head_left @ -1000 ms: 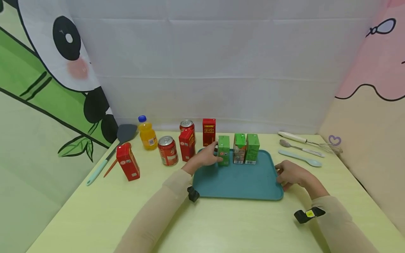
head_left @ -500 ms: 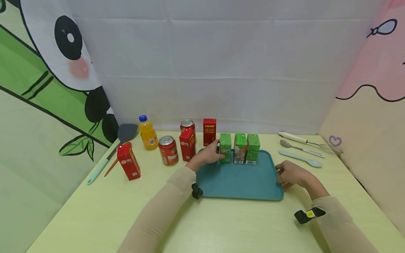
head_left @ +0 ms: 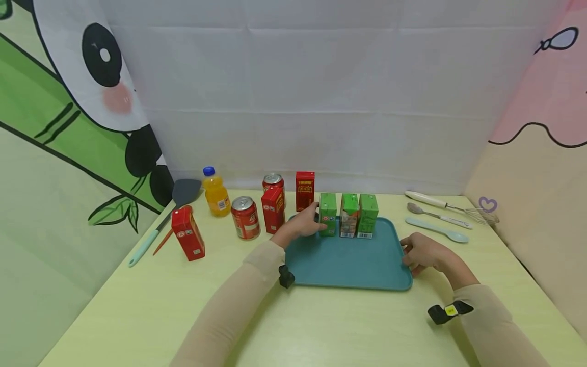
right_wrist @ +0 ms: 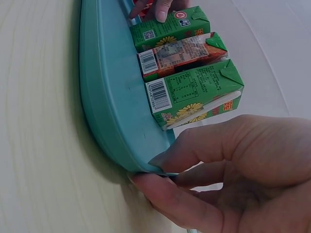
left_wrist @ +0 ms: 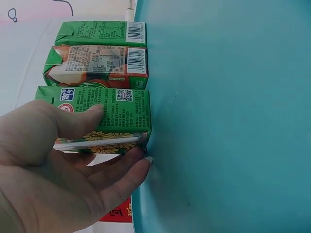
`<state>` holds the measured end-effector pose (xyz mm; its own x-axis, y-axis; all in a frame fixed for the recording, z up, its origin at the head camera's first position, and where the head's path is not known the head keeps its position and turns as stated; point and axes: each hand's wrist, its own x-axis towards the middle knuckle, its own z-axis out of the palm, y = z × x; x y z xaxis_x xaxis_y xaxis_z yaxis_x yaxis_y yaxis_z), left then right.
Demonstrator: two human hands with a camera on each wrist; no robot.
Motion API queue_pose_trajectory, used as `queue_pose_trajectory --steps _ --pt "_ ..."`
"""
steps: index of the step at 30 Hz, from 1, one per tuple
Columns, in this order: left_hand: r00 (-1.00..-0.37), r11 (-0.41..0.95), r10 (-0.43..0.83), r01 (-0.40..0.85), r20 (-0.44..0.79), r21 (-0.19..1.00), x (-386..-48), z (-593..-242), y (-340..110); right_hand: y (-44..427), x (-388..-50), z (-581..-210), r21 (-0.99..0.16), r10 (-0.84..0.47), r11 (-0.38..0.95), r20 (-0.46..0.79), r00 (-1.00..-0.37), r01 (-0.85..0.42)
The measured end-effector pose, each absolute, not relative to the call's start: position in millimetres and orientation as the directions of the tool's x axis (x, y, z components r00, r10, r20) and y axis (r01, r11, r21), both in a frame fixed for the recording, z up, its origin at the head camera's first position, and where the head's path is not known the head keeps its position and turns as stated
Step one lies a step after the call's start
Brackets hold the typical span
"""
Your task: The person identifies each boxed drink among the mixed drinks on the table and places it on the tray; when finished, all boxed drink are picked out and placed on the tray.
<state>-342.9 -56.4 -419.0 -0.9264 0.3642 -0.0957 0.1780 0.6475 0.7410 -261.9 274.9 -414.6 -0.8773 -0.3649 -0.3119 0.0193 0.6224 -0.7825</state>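
Table (head_left: 348, 326): one tray (head_left: 348, 265), three green cartons (head_left: 368, 216).

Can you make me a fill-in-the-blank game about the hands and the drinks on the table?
1. The left hand holds a drink carton that is mostly ____.
2. The hand gripping the edge of the tray is the person's ____ one.
3. The bottle of orange drink has a cap coloured ____.
4. The number of red metal cans is ____.

Missing words: green; right; blue; two.
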Motion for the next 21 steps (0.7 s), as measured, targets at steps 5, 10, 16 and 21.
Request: queue_pose_trajectory --steps 5,10,16,21 --pt "-0.926 0.633 0.362 0.161 -0.106 0.757 -341.7 -418.6 -57.1 274.3 -261.3 -414.4 -0.785 -0.362 0.619 -0.311 -0.879 0.023" --pt "-0.930 0.633 0.351 0.149 -0.110 0.759 -342.0 -419.9 -58.0 274.3 -262.1 -415.6 -0.785 -0.359 0.619 -0.315 -0.878 0.029" --pt "-0.931 0.637 0.348 0.149 -0.110 0.756 -342.5 -420.1 -58.8 273.9 -263.1 -415.5 -0.786 -0.359 0.618 -0.315 -0.878 0.029" --pt "-0.933 0.657 0.338 0.143 -0.119 0.740 -337.2 -413.4 -61.6 274.3 -262.0 -414.8 -0.787 -0.358 0.616 -0.313 -0.880 0.029"
